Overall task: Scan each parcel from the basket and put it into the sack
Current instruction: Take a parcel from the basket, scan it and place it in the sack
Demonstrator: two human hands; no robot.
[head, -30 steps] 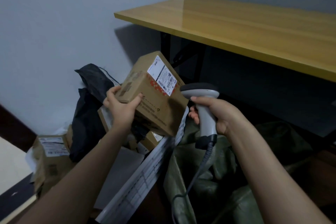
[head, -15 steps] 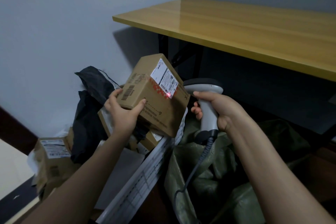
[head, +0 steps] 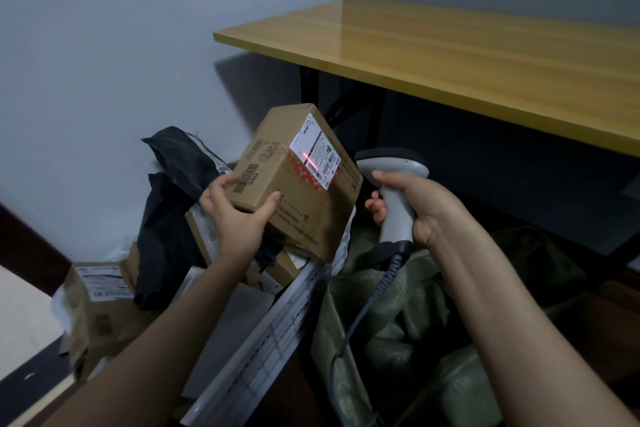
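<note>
My left hand [head: 235,215] grips the lower left corner of a brown cardboard parcel [head: 298,184], held tilted above the basket [head: 256,350]. A white shipping label on the parcel's upper face carries a short red scan line. Just right of the parcel, my right hand [head: 415,208] grips the handle of a grey barcode scanner [head: 394,184] whose head points at the label. Its coiled cable hangs down over the green woven sack [head: 408,329], which lies open below my right arm.
The white slatted basket holds more cardboard parcels [head: 280,267] and a black plastic mailer [head: 180,198]. Another labelled box [head: 100,308] sits at the lower left. A yellow wooden table [head: 467,62] on black legs overhangs the back right. A grey wall stands behind.
The parcel has turned so its label faces the scanner more squarely. The red scan light came on and now lies across the label. The scanner shifted slightly right.
</note>
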